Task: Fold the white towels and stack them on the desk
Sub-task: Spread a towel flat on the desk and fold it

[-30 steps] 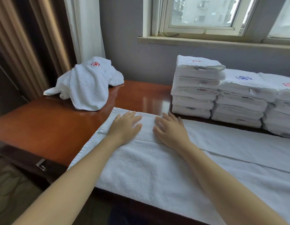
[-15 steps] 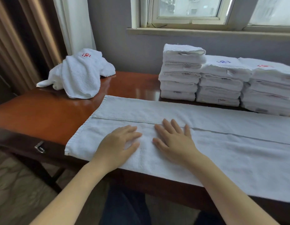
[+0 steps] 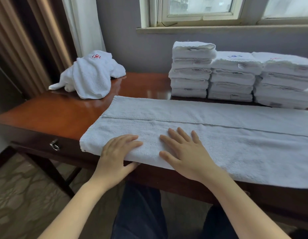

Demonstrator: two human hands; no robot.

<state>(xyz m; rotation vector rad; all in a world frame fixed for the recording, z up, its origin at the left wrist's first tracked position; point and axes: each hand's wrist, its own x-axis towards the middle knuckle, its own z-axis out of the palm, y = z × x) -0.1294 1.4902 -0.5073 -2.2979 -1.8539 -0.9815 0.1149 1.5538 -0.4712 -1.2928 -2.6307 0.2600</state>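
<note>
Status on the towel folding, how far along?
Done: three stacks of folded towels at the back right of the desk. In hand: a spread towel, folded lengthwise, left hand pinching its near edge, right hand flat on it. Left: finish and stack it, then the crumpled towel heap at back left.

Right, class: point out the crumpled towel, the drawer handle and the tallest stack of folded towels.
crumpled towel (image 3: 91, 78), head view, middle of the heap.
drawer handle (image 3: 54, 145), head view, its metal loop.
tallest stack (image 3: 191, 73), head view, front of its middle towel.
</note>
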